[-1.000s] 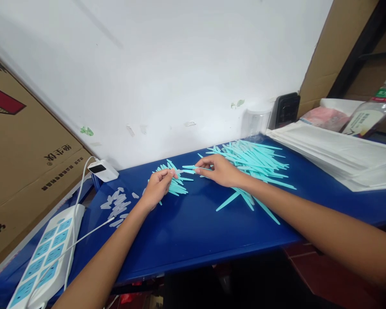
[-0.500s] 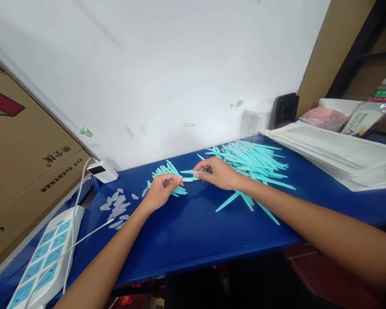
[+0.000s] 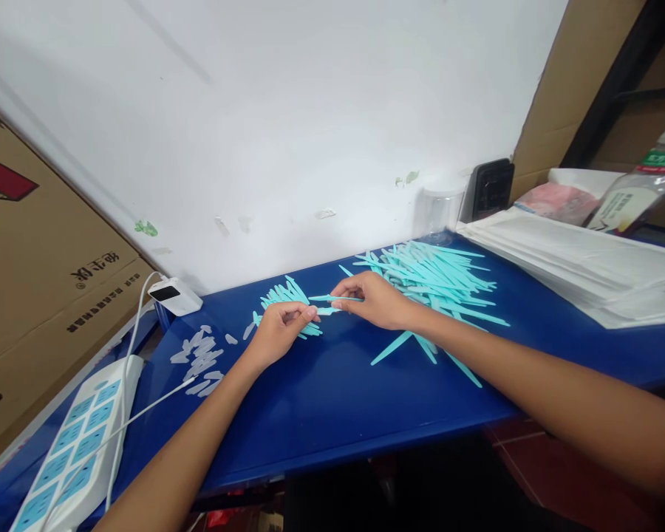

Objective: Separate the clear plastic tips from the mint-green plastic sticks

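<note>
My left hand [image 3: 281,331] is closed, thumb and forefinger pinching a thin turquoise eyebrow razor [image 3: 328,312] whose end sticks out to the right. Just above it, a second slim turquoise razor [image 3: 320,298] points left from my right hand [image 3: 377,299], which is closed in a pinch. The fingertips of both hands almost meet, so where the two razors touch is hard to make out. Behind my left hand lies a small bunch of turquoise razors [image 3: 289,290]. A larger heap of razors [image 3: 437,277] spreads behind and beyond my right hand.
Small translucent grey covers [image 3: 202,358] lie scattered at the left of the blue table [image 3: 332,414]. A white power strip [image 3: 83,443], cable and small white device [image 3: 176,295] stand left. A clear jar [image 3: 443,210], white sheets [image 3: 581,255] and a bottle [image 3: 637,192] are at right.
The razor end in my left fingers now shows more turquoise and a notched edge. Both hands have shifted only slightly and stay together.
</note>
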`<control>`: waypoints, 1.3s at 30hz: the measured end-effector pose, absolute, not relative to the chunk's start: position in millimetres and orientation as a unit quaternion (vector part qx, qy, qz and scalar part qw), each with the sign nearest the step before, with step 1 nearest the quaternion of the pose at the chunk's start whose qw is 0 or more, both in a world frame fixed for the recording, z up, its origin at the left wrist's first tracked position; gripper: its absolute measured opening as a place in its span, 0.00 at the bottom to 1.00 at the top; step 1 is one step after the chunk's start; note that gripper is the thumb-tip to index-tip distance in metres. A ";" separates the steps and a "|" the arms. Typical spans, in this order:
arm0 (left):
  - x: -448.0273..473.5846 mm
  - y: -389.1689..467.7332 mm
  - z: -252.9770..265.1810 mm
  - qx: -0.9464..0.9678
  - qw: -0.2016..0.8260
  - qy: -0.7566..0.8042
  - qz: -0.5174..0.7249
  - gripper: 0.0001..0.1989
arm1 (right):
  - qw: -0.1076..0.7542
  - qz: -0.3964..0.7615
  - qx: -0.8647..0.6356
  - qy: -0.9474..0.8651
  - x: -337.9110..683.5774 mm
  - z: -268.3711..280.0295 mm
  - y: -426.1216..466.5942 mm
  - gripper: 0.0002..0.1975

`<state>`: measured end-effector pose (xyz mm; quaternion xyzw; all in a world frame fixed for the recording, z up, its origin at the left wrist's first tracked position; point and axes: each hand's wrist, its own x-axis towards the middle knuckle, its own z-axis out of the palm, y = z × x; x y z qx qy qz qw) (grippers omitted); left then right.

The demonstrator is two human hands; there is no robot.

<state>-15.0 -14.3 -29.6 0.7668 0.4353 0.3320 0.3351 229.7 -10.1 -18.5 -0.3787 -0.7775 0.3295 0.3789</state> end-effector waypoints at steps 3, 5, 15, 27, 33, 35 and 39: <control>-14.8 -12.1 -29.1 0.751 0.343 0.444 0.347 0.20 | 0.368 0.284 -0.386 -0.797 234.3 -16.1 -6.8 0.08; -16.5 -10.2 -27.0 0.708 0.382 0.464 0.370 0.20 | 0.361 0.228 -0.407 -0.807 241.3 -13.8 -2.1 0.08; -29.4 -8.6 -11.7 0.515 0.636 0.431 0.380 0.20 | 0.173 -0.057 -0.667 -0.722 290.6 0.0 23.4 0.13; -27.8 -9.9 -15.3 0.574 0.570 0.467 0.357 0.18 | 0.197 -0.062 -0.620 -0.757 275.7 -2.4 14.7 0.15; -33.7 -4.5 -15.0 0.552 0.583 0.453 0.389 0.15 | 0.153 0.010 -0.563 -0.812 263.5 -15.1 12.8 0.13; -34.8 -4.5 -14.5 0.547 0.594 0.447 0.385 0.13 | 0.166 0.020 -0.553 -0.816 261.0 -17.8 12.2 0.13; -33.4 -8.0 -12.0 0.567 0.609 0.430 0.350 0.16 | 0.228 0.058 -0.501 -0.833 255.9 -20.2 10.8 0.15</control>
